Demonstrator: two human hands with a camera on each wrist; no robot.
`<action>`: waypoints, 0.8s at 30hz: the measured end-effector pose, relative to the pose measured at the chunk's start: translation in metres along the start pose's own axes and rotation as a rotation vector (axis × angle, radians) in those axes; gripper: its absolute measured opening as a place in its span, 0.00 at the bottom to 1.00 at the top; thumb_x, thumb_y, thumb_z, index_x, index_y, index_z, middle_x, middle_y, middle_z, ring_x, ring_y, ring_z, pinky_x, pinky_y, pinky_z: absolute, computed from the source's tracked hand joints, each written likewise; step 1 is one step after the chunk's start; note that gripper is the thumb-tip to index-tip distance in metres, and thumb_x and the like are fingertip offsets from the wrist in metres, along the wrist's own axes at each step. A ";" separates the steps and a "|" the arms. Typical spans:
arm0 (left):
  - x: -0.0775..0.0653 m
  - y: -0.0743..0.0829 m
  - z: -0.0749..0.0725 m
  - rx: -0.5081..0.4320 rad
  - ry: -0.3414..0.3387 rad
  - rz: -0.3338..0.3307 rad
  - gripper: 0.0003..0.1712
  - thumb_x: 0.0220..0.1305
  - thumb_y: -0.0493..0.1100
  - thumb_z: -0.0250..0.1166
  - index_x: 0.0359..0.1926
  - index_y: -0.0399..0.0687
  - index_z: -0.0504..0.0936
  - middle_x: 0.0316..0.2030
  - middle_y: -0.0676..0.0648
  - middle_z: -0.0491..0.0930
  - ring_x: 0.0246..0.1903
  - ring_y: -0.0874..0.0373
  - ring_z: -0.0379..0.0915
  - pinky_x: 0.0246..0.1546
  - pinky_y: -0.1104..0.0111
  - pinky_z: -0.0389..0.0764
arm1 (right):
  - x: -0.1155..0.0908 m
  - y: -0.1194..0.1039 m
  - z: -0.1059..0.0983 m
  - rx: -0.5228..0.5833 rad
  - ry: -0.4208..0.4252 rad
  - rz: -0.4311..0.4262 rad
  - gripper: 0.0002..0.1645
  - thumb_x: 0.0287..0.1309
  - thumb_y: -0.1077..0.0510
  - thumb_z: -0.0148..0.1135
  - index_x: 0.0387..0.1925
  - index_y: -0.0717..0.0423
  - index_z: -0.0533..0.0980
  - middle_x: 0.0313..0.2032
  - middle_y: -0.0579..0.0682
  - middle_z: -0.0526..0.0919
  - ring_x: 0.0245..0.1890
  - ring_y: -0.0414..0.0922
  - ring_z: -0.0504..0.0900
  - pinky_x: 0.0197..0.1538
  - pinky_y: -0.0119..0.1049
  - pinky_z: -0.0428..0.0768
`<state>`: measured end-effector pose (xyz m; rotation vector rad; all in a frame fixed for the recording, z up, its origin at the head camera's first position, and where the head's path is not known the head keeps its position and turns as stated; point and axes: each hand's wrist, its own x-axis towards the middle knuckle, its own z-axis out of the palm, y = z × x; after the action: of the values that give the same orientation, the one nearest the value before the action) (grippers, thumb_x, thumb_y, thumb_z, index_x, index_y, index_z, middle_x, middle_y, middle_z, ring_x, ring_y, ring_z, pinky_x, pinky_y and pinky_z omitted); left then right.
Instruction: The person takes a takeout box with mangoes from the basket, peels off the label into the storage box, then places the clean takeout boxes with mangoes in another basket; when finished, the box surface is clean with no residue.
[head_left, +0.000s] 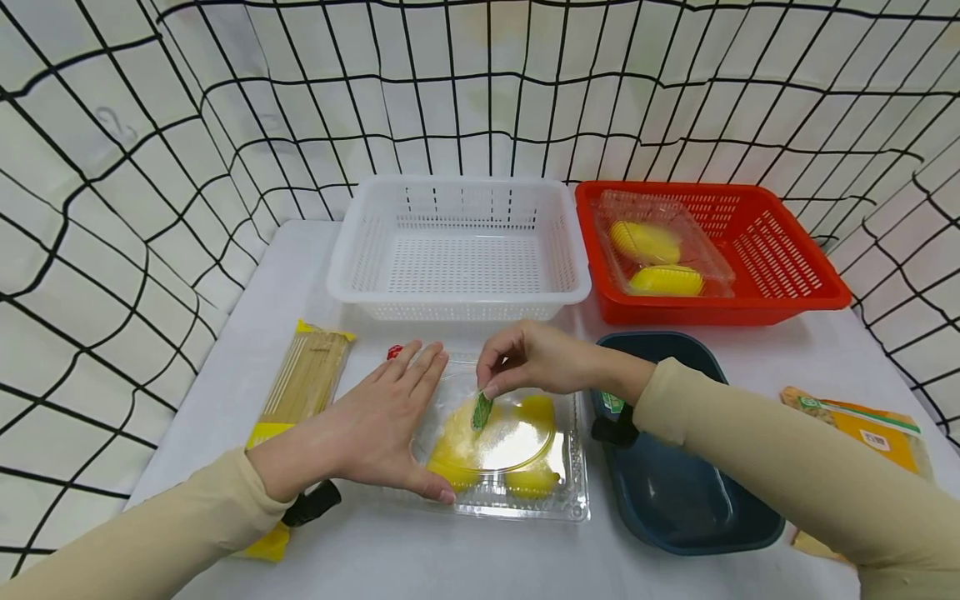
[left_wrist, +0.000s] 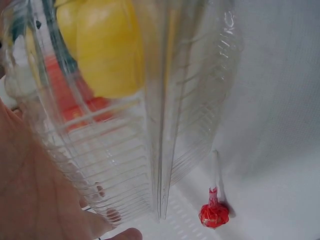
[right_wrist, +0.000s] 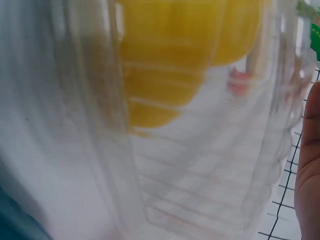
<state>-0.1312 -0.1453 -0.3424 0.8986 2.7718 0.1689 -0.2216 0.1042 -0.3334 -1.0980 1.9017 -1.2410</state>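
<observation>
A clear plastic clamshell box (head_left: 517,508) lies on the white table in the head view, with lemon-like yellow fruit (head_left: 532,481) showing through its lid. My left hand (head_left: 382,417) rests spread along the box's left side, fingers straight and thumb at the near edge. Over the lid, my right hand (head_left: 525,358) pinches a small green, leaf-shaped piece (head_left: 482,412) between thumb and fingertips; what it is, I cannot tell. The box wall (left_wrist: 160,150) fills much of the left wrist view. Yellow fruit (right_wrist: 170,50) shows through the plastic in the right wrist view.
Behind stand a white basket (head_left: 457,308) and a red basket (head_left: 712,312) holding another clear box of yellow fruit (head_left: 663,282). A dark blue basin (head_left: 690,508) sits under my right forearm. Noodles (head_left: 307,375) lie left, an orange packet (head_left: 877,433) right, and a red-wrapped lollipop (left_wrist: 214,215) beyond.
</observation>
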 end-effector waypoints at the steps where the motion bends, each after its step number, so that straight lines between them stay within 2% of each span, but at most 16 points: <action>1: 0.000 0.000 0.000 0.001 -0.002 0.000 0.83 0.41 0.88 0.63 0.79 0.29 0.49 0.80 0.31 0.45 0.79 0.30 0.39 0.77 0.41 0.54 | -0.002 0.001 -0.001 0.026 0.011 0.005 0.04 0.60 0.68 0.69 0.37 0.65 0.83 0.34 0.51 0.86 0.34 0.43 0.80 0.46 0.31 0.85; 8: 0.001 0.000 0.001 0.007 0.008 0.002 0.83 0.41 0.87 0.64 0.79 0.29 0.49 0.80 0.31 0.46 0.79 0.30 0.40 0.77 0.42 0.55 | -0.021 0.005 -0.012 0.142 0.116 0.017 0.06 0.61 0.65 0.69 0.40 0.64 0.84 0.37 0.51 0.87 0.38 0.47 0.82 0.52 0.34 0.85; 14: 0.001 0.000 0.001 0.006 0.010 0.002 0.83 0.41 0.88 0.64 0.79 0.29 0.49 0.80 0.31 0.46 0.79 0.30 0.40 0.77 0.42 0.55 | -0.041 0.012 -0.023 0.236 0.193 -0.014 0.03 0.62 0.61 0.70 0.36 0.50 0.87 0.37 0.45 0.87 0.39 0.44 0.81 0.50 0.33 0.85; 18: 0.001 0.001 0.002 -0.003 0.003 -0.002 0.83 0.42 0.87 0.64 0.79 0.30 0.47 0.80 0.31 0.45 0.80 0.31 0.39 0.77 0.42 0.54 | -0.057 0.018 -0.030 0.243 0.242 -0.017 0.04 0.60 0.58 0.71 0.35 0.44 0.86 0.37 0.43 0.86 0.39 0.42 0.81 0.47 0.30 0.84; 24: 0.002 0.000 0.002 0.003 -0.001 -0.001 0.83 0.42 0.87 0.64 0.79 0.30 0.47 0.80 0.31 0.45 0.80 0.31 0.39 0.77 0.42 0.53 | -0.088 0.027 -0.039 0.227 0.317 0.020 0.05 0.64 0.61 0.69 0.36 0.46 0.86 0.36 0.42 0.86 0.37 0.40 0.81 0.47 0.29 0.84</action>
<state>-0.1319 -0.1440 -0.3441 0.8978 2.7721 0.1640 -0.2205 0.2038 -0.3397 -0.7988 1.9286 -1.6533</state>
